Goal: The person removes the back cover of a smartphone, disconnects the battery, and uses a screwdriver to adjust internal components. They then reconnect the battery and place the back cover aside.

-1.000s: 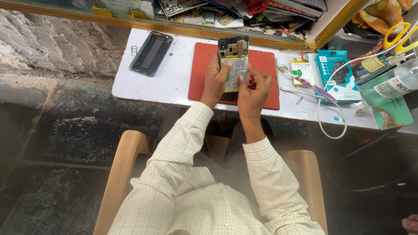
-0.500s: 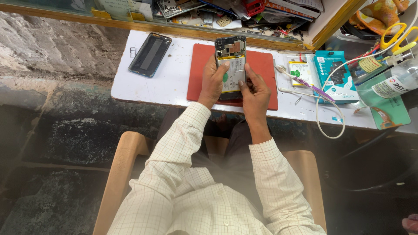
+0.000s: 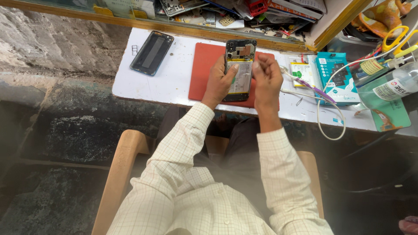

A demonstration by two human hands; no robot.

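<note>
Now left hand (image 3: 220,80) grips opened phone (image 3: 239,69); right hand (image 3: 266,80) pinched shut beside it.

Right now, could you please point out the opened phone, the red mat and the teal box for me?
opened phone (image 3: 241,69), head view, on its exposed battery.
red mat (image 3: 203,72), head view, on its bare left part.
teal box (image 3: 335,76), head view, on its lid.

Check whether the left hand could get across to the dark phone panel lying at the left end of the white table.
Probably yes. The left hand is on the opened phone over the red mat; only bare white table lies between it and the dark panel. It would have to let go of the phone first.
</note>
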